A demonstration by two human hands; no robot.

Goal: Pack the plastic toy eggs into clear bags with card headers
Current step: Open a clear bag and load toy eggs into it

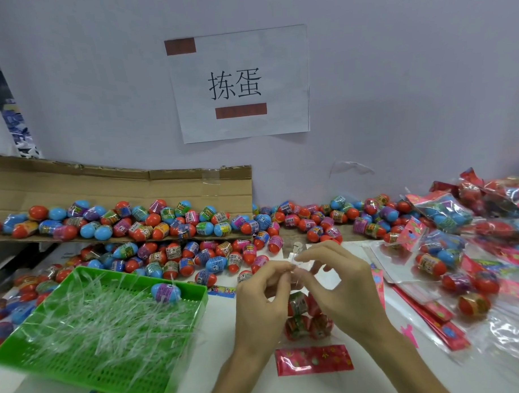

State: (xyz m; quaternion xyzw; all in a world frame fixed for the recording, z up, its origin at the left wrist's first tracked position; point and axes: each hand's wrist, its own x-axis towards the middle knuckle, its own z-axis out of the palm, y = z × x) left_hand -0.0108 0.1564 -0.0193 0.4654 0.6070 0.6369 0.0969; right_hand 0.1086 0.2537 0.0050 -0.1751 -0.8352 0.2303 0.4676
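The clear bag [310,342] lay on the white table [318,388] right in front of me, mouth pointing away and its red card header [314,359] at the near end, printed with small coloured shapes. Inside it sat a tight cluster of red eggs [299,305] with green and patterned wrap bands, packed against each other just above the header. My left hand [261,296] and right hand [337,279] met over the far end of the bag, each pinching the thin clear plastic there between thumb and fingertips, the other fingers loosely curled. I could not make out whether the mouth was sealed. To the left was a green mesh tray [181,340], tilted and strewn with clear plastic strips [109,316], with one blue egg [166,292] resting at its far rim. Beyond the hands, loose eggs [194,228] in red, blue and purple spread across the table and onto a flattened cardboard sheet [119,186] leaning at the wall. To the right lay filled bags [447,216] in a heap and a fan of flat red headers [433,308]. On the pale wall [395,74] hung a white paper sign [239,82] with two black characters and two brown-red bars.
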